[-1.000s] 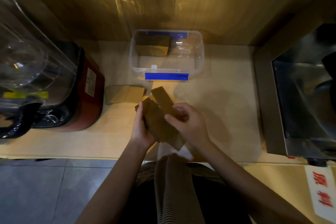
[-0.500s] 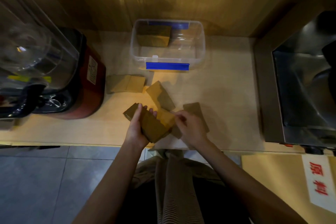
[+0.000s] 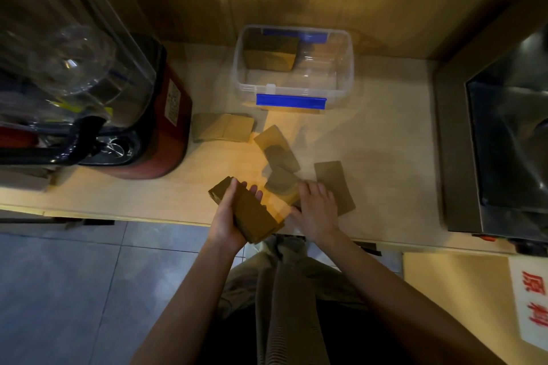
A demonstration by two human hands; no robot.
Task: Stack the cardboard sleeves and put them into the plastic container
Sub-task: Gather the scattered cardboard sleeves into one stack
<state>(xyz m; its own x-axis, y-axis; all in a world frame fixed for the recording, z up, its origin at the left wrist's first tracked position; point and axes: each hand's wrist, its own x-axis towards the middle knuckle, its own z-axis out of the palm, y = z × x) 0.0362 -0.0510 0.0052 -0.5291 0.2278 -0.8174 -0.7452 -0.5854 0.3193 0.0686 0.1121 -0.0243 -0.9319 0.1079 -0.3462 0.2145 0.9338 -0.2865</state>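
My left hand [image 3: 229, 218] grips a thick stack of brown cardboard sleeves [image 3: 252, 215] near the counter's front edge. To its right, my right hand [image 3: 318, 206] lies palm down on loose sleeves, fingers on one sleeve [image 3: 281, 182] and beside another flat sleeve [image 3: 333, 187]. More loose sleeves lie further back: one pair [image 3: 275, 148] in the middle and a flat group [image 3: 224, 127] to the left. The clear plastic container [image 3: 341, 80] with blue clips stands at the back; a stack of sleeves [image 3: 269, 53] sits in its far-left corner.
A blender with a red base [image 3: 166, 127] and clear jar stands at the left. A steel sink or machine [image 3: 504, 139] bounds the right side. A wooden wall rises behind the container. A white label with red characters [image 3: 530, 302] is at the lower right.
The hands parted: my left hand kept the stack and drew it left, my right hand went down onto the loose sleeves on the counter. The camera view shifted slightly.
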